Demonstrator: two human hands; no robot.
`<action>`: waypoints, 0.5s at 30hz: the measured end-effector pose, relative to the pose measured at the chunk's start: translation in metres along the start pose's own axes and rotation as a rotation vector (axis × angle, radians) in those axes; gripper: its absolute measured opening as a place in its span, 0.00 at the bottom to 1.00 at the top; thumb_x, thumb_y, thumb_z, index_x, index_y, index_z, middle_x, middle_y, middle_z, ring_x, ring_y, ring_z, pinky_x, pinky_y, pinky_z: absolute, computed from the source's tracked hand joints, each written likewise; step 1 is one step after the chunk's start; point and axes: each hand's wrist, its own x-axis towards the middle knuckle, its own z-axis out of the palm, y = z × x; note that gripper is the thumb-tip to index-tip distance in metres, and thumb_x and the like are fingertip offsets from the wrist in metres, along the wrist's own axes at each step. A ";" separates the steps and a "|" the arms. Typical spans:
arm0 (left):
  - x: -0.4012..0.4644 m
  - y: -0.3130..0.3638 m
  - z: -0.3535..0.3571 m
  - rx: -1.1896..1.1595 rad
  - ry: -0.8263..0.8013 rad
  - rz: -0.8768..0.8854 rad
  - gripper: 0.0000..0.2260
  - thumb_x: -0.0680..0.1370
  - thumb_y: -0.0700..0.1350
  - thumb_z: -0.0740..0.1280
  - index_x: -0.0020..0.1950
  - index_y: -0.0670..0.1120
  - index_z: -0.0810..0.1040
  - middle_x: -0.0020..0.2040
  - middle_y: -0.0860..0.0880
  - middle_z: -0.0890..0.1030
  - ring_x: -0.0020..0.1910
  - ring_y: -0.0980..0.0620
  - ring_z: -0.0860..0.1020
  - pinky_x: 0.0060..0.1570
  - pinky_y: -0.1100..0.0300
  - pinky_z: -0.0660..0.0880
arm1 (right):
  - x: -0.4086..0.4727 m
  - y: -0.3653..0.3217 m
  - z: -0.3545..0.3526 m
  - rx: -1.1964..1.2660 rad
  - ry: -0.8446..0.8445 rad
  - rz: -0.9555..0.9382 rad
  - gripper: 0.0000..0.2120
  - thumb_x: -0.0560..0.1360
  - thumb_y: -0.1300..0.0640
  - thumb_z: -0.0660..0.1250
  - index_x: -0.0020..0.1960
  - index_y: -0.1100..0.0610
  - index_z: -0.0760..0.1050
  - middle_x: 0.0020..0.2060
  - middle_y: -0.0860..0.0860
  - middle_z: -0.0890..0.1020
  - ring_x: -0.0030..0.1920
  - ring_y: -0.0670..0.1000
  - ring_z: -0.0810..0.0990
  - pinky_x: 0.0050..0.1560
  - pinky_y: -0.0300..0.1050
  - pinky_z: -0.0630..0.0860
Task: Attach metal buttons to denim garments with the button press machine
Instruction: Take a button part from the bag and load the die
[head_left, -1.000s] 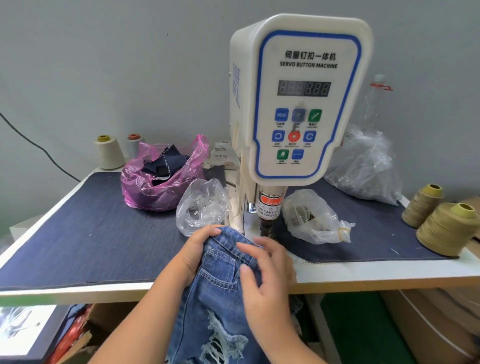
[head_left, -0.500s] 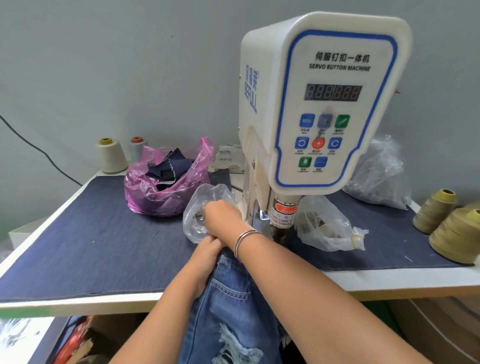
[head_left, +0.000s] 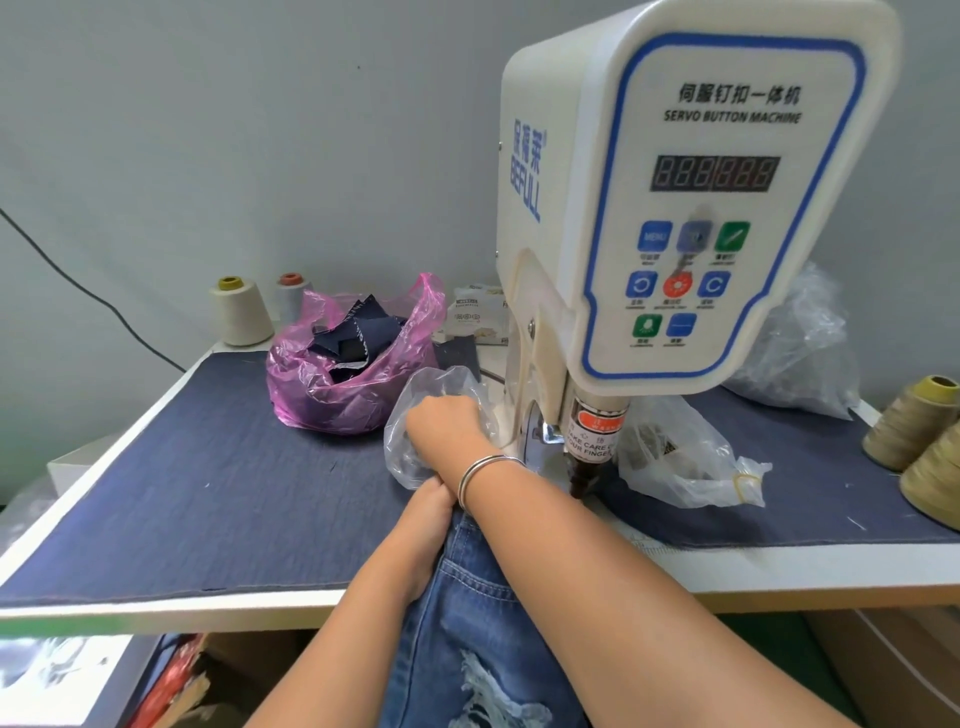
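While the left hand is pinning the waistband of the ripped denim shorts at the front edge of the surface, the right hand — bracelet at the wrist — is reaching across it into the clear plastic bag lying just left of the button press machine. A second ago both hands were bunched on the waistband and the bag lay untouched; half a second ago the right hand was already at the bag's mouth, and it is staying there now, the camera having drawn closer to the machine. The change is pointing to one thing: a metal button is being fetched, so the pressing itself is not yet under way.

The right hand's fingers are sinking out of sight inside the plastic, so whether they are pinching anything cannot be told. The left hand's fingers are mostly hidden under the crossing forearm, though they appear curled into the denim, holding it. The shorts are hanging over the surface's edge toward the person's lap, the waistband lying short of the dark punch tip beneath the orange warning label.

Also sitting on the denim-covered surface are a pink bag of dark fabric scraps, a second clear bag right of the punch, and thread cones at both ends.
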 end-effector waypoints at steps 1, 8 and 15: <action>0.001 0.000 0.000 -0.004 0.004 -0.005 0.10 0.80 0.42 0.60 0.47 0.44 0.80 0.36 0.47 0.85 0.33 0.53 0.84 0.27 0.64 0.76 | 0.001 -0.001 0.000 -0.008 0.012 -0.015 0.13 0.77 0.61 0.61 0.60 0.57 0.76 0.58 0.52 0.80 0.58 0.55 0.79 0.42 0.47 0.69; 0.003 0.000 0.001 -0.043 -0.006 -0.041 0.11 0.80 0.44 0.60 0.45 0.44 0.81 0.35 0.46 0.85 0.31 0.51 0.83 0.25 0.63 0.75 | 0.003 0.001 0.004 0.034 0.020 -0.024 0.11 0.76 0.62 0.64 0.58 0.57 0.77 0.56 0.53 0.80 0.57 0.56 0.79 0.44 0.46 0.71; 0.001 0.000 0.001 -0.065 -0.035 -0.044 0.10 0.78 0.44 0.62 0.47 0.43 0.82 0.39 0.44 0.85 0.36 0.49 0.84 0.29 0.61 0.77 | 0.003 0.004 0.007 0.096 0.007 -0.003 0.13 0.77 0.62 0.62 0.60 0.58 0.76 0.58 0.54 0.79 0.58 0.57 0.79 0.51 0.50 0.75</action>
